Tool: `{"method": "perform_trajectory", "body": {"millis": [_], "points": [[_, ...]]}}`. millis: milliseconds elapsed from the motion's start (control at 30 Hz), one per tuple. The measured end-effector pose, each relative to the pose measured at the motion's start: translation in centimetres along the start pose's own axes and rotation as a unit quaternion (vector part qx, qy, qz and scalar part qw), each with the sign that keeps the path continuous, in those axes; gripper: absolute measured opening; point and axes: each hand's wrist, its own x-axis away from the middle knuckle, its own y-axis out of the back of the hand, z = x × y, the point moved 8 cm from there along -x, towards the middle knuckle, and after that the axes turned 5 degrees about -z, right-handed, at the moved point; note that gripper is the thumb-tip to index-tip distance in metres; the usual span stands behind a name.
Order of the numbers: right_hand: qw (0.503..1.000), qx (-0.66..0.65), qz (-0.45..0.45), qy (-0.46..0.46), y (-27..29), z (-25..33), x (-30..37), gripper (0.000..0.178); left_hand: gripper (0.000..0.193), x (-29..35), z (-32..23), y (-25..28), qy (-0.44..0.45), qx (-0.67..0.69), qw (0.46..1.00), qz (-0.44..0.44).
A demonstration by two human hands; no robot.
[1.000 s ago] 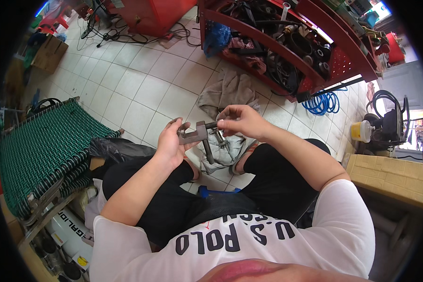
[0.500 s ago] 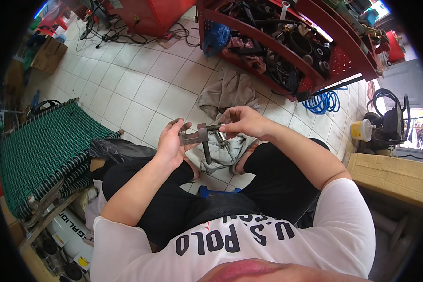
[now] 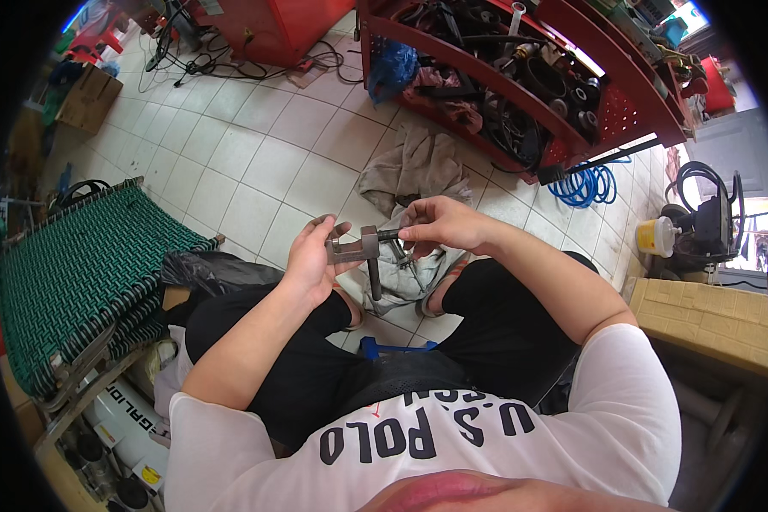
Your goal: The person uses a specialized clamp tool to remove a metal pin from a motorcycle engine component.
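Note:
A dark steel C-shaped tool, like a small screw clamp or puller [image 3: 369, 243], lies level over the floor between my knees. My left hand [image 3: 310, 256] is wrapped round the left end of its frame. At the tool's right side, my right hand [image 3: 439, 226] pinches the end of its threaded screw [image 3: 387, 235] between thumb and fingers. A dark rod [image 3: 375, 279] hangs down from the frame. Under my hands, other metal parts [image 3: 404, 256] rest on a grey cloth [image 3: 392, 286]; my right hand partly hides them.
Beyond the cloth stands a red tool cart [image 3: 478, 81] loaded with parts. Right of it are a coiled blue hose [image 3: 582, 186], a white bucket [image 3: 655, 236] and a cardboard box [image 3: 708, 320]. A green woven folding bed [image 3: 102, 273] is on the left, beside a black plastic bag [image 3: 218, 271].
The fingers of my right hand have shifted slightly on the screw's end. The hanging rod has swung a little. My left hand keeps its hold on the frame.

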Motion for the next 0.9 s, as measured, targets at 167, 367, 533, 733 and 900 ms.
{"method": "perform_trajectory", "body": {"millis": [167, 367, 533, 733, 900], "points": [[0.992, 0.016, -0.019, -0.121, 0.0, -0.1, 0.4, 0.047, 0.024, 0.3, -0.4, 0.5, -0.010, -0.013, 1.000, -0.016], [0.990, -0.010, 0.061, -0.123, -0.6, -1.7, 0.2, 0.045, 0.023, 0.3, 0.0, 0.2, -0.001, -0.003, 1.000, -0.006], [0.998, 0.038, 0.050, -0.013, -0.2, -0.9, -0.3, 0.041, 0.023, 0.1, -0.2, 0.1, -0.016, -0.007, 1.000, 0.002], [0.987, 0.093, 0.040, -0.121, -0.3, -1.3, 0.0, 0.054, 0.023, 0.4, -0.3, 0.2, -0.015, -0.013, 1.000, -0.004], [0.987, 0.068, 0.085, -0.116, -0.7, -2.7, -0.3, 0.055, 0.023, 0.4, -0.2, 0.2, -0.017, -0.039, 0.999, -0.002]]}}
